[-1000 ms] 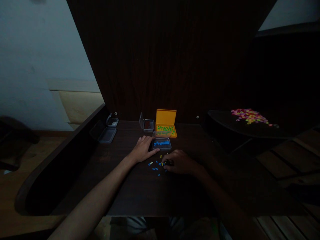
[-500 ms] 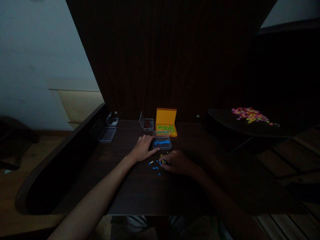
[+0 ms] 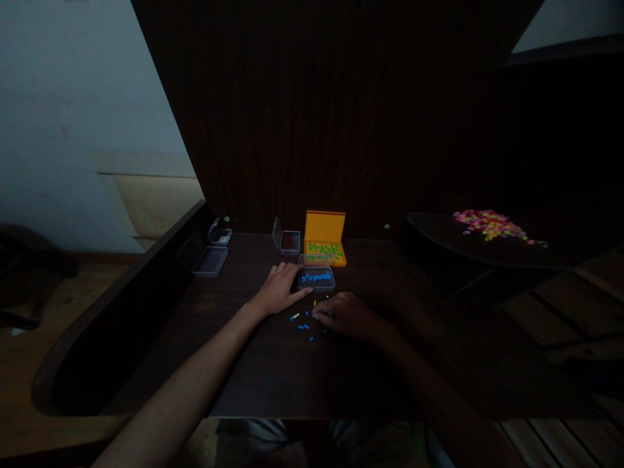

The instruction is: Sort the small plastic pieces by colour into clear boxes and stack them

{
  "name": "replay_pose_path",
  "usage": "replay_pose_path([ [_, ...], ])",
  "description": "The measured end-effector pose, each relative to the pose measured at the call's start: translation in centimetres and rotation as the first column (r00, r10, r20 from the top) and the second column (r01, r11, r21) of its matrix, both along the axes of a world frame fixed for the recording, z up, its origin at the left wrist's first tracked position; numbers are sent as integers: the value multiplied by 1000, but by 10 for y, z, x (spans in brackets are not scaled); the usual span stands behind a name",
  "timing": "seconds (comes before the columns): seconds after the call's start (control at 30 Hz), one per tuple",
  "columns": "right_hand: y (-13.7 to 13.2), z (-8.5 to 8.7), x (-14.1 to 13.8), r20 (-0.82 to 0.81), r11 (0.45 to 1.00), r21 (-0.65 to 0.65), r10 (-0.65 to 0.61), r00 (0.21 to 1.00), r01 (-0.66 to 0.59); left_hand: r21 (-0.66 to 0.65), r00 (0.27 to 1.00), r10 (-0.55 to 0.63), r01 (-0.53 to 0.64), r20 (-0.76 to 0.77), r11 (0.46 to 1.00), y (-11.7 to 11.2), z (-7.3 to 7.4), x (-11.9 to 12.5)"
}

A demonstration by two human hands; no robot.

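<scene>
Desk [image 3: 263,370] looks partway done. Left hand [image 3: 279,289] at the left end of the clear box [image 3: 316,288], thumb spread from fingers. Right hand [image 3: 347,314] among loose bits, thumb and fingertips close together; can't tell if anything's pinched. Orange box [image 3: 325,226] open behind, green bits [image 3: 322,249] in it. Clear box already has blue bits [image 3: 319,277]. Left out: pale strip [image 3: 296,316], several loose blue bits [image 3: 311,338], a yellow bit [image 3: 314,303].

Nearer you than the clear box [image 3: 316,279], your right hand [image 3: 348,316] hides its own grip; contents indeterminate. Well right of the box: multicoloured heap [image 3: 492,225], pieces blurred together. Left and nearer: your left forearm [image 3: 195,374], cut by bottom edge.
</scene>
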State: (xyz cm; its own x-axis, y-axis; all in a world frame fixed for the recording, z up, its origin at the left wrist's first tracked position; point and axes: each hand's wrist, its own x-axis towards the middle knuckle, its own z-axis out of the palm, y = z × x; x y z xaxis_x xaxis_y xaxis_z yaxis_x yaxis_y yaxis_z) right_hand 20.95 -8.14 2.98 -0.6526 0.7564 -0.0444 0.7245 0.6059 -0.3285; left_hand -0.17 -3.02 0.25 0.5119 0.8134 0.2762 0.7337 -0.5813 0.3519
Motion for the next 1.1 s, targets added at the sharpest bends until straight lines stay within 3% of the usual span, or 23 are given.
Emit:
replay_pose_path([
  [0.23, -2, -1, -3, -13, 999, 45, -21, 1000, 22, 9, 1000, 7, -7, -23, 1000, 0, -1, 0],
  [0.47, -7, 7, -11, 46, 999, -22, 35, 998, -34, 18, 1000, -6, 6, -7, 1000, 1, -1, 0],
  [0.73, -8, 1, -12, 130, 998, 44, -52, 990, 46, 9, 1000, -4, 4, 4, 1000, 2, -3, 0],
  [1.1, -12, -1, -16, 43, 997, 29, 75, 996, -77, -8, 1000, -5, 5, 10, 1000, 0, 1, 0],
])
